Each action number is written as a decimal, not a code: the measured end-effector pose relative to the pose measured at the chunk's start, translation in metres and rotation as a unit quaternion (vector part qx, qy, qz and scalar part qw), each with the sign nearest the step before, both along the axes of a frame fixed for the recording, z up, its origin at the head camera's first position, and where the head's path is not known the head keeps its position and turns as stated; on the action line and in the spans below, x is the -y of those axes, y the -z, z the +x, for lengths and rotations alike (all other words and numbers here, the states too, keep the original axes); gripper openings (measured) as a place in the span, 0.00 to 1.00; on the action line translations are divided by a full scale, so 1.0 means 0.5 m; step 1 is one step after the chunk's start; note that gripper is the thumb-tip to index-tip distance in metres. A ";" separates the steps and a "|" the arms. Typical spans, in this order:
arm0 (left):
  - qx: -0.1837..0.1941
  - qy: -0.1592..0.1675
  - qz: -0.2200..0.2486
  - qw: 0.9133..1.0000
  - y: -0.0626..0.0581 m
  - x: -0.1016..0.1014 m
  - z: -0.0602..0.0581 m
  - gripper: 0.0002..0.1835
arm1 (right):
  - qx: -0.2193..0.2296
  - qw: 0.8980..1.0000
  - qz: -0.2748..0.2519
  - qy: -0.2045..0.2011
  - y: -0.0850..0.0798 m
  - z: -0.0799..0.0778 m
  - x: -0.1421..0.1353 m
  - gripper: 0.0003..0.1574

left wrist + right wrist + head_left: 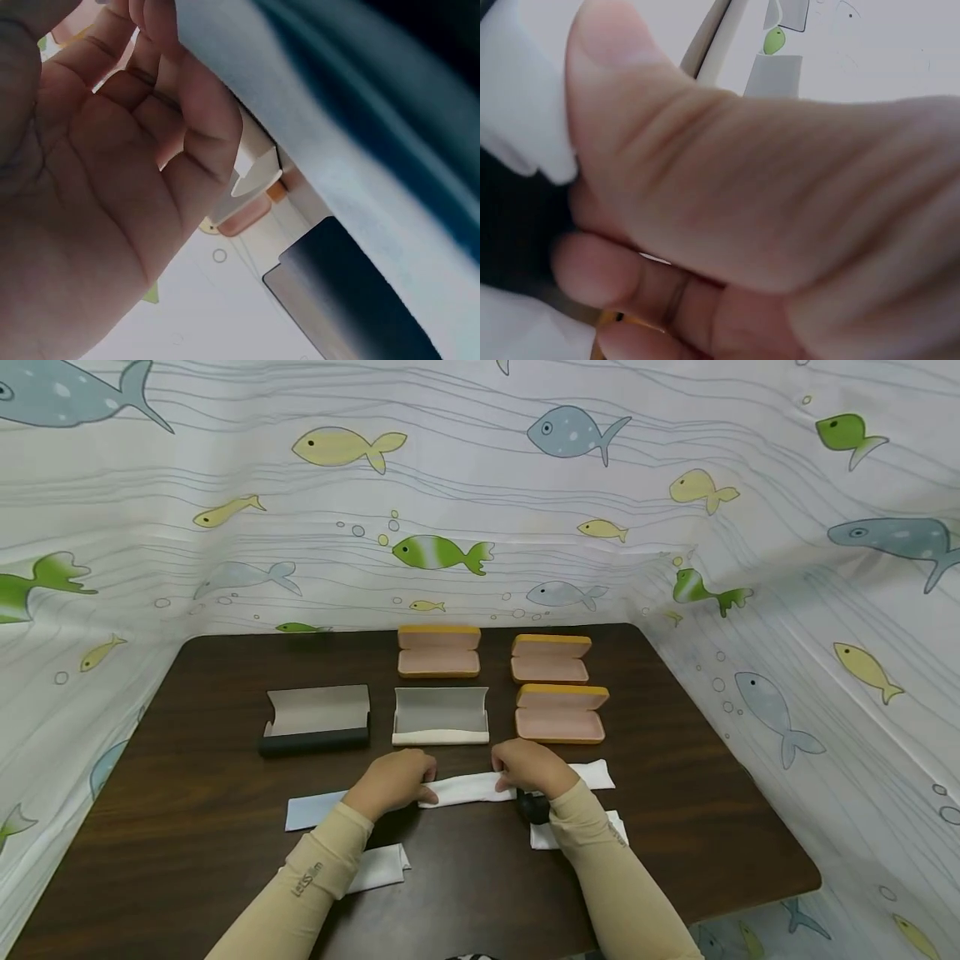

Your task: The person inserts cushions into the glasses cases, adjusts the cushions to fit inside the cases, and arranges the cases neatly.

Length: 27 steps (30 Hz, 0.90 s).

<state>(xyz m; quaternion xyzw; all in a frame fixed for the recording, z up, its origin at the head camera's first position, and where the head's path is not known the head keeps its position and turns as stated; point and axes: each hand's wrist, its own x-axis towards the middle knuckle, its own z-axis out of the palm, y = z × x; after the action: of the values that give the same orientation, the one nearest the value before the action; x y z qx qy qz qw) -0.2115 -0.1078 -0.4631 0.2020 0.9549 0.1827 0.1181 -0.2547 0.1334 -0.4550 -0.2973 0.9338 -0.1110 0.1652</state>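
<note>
Left hand [396,781] and right hand [532,767] pinch a white cloth [467,789], lower centre. Five cases [441,737] stand open above, linings showing.

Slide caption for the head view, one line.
Left hand and right hand hold a white cloth in front of five open cases on a dark table.

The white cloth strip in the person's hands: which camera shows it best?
The head view: it shows the white cloth strip spanning from the left hand to beyond the right hand, only partly covered. The right wrist view shows a blurred, cut-off piece by the thumb; the left wrist view shows blurred pale fabric, possibly something else.
</note>
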 end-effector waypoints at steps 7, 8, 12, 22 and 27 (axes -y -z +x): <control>0.001 0.010 0.005 1.000 0.006 -0.001 -0.009 0.17 | 0.009 1.000 0.001 -0.015 -0.002 -0.003 -0.007 0.15; 0.004 0.013 0.008 1.000 0.006 0.001 -0.010 0.17 | 0.012 1.000 0.000 -0.016 -0.002 -0.003 -0.006 0.15; 0.024 0.028 0.026 0.999 0.005 0.012 -0.016 0.19 | 0.018 0.999 -0.007 -0.027 -0.003 -0.006 -0.007 0.16; 0.063 0.082 0.081 0.991 -0.002 0.032 -0.037 0.20 | 0.061 0.995 -0.053 -0.056 -0.013 -0.018 -0.029 0.14; 0.066 0.087 0.091 0.990 -0.005 0.037 -0.041 0.18 | 0.078 0.992 -0.067 -0.069 -0.014 -0.023 -0.035 0.13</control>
<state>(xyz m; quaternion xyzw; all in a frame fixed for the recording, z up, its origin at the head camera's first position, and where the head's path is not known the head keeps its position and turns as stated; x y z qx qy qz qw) -0.2320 -0.1264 -0.4605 0.2820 0.9032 0.2704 0.1776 -0.2661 0.1509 -0.4479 -0.3618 0.8858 -0.1846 0.2246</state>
